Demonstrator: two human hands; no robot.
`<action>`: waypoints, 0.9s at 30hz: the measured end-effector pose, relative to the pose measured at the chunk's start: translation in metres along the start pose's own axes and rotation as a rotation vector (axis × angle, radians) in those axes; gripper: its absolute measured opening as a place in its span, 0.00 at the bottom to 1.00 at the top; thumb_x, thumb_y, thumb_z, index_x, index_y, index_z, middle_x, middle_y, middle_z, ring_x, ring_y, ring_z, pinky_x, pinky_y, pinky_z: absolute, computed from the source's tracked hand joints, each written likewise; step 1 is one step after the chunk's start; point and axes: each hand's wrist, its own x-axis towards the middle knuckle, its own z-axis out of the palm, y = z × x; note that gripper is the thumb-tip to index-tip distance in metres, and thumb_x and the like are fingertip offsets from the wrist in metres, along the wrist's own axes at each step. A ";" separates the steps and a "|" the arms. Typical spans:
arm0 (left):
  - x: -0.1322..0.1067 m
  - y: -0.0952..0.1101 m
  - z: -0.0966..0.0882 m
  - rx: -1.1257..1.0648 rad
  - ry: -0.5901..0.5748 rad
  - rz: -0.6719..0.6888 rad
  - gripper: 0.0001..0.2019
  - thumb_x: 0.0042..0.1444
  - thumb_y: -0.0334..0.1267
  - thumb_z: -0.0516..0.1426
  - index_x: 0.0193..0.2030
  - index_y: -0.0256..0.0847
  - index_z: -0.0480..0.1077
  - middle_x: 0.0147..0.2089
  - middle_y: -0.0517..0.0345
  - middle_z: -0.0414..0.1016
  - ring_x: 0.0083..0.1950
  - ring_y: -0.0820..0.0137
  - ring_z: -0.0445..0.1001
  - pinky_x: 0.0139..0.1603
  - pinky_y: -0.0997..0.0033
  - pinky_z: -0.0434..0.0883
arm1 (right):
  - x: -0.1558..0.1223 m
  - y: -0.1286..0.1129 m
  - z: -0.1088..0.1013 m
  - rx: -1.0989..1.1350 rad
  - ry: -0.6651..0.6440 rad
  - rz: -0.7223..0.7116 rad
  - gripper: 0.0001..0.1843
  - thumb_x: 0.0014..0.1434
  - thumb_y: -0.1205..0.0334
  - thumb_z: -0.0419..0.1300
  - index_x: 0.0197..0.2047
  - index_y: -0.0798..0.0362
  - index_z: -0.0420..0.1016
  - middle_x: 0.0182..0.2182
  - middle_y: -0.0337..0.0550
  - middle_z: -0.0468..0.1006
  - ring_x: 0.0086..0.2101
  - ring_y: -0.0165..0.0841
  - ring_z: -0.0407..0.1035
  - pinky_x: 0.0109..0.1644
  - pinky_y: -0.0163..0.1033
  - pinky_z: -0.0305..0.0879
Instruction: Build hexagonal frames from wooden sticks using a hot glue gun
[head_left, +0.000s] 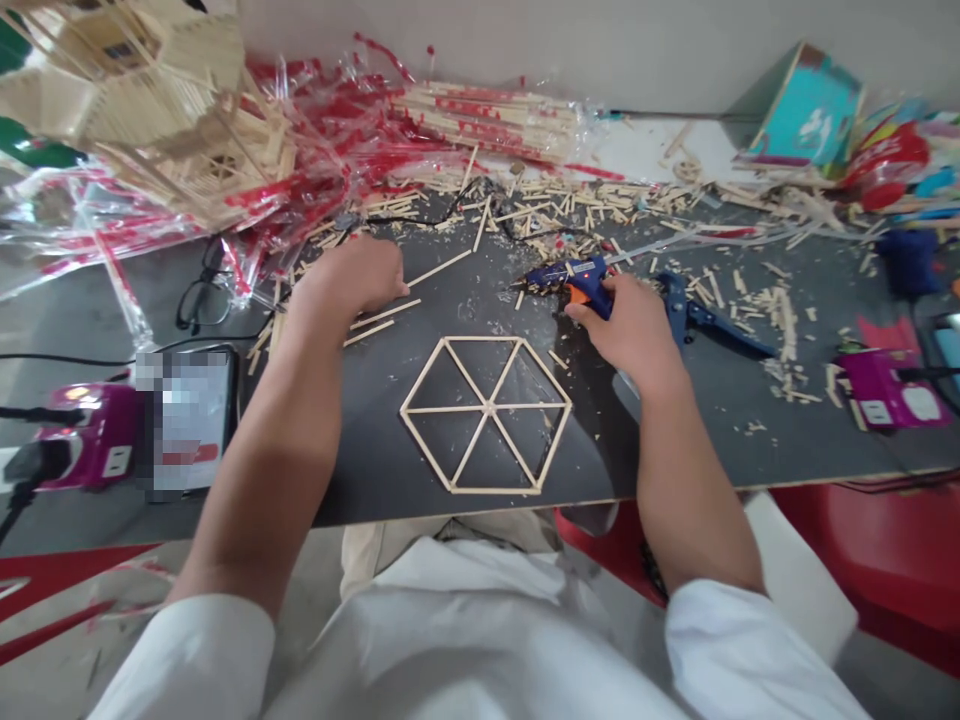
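A hexagon of thin wooden sticks point(486, 412) with spokes meeting at its centre lies flat on the dark board point(375, 440) in front of me. My right hand point(628, 328) is closed round a blue glue gun point(571, 278) with an orange trigger, its nozzle pointing left, just beyond the hexagon's upper right. My left hand point(352, 280) rests curled on the board to the upper left, its fingers down on loose sticks point(382, 318); what they pinch is hidden.
Cut stick scraps point(600, 215) litter the far board. Blue cutting pliers point(705, 318) lie right of the gun. A stick-built model point(150, 100) and red-printed wrappers point(337, 130) fill the far left. Glasses point(201, 300), a phone point(184, 420) and purple power strips point(889, 390) flank the board.
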 end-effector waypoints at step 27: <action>-0.073 -0.011 -0.049 -0.471 0.604 0.086 0.24 0.79 0.52 0.46 0.65 0.40 0.75 0.42 0.59 0.70 0.39 0.73 0.57 0.51 0.64 0.68 | -0.006 -0.022 0.003 0.314 0.103 -0.109 0.30 0.60 0.29 0.69 0.46 0.47 0.74 0.33 0.45 0.78 0.35 0.42 0.73 0.40 0.48 0.70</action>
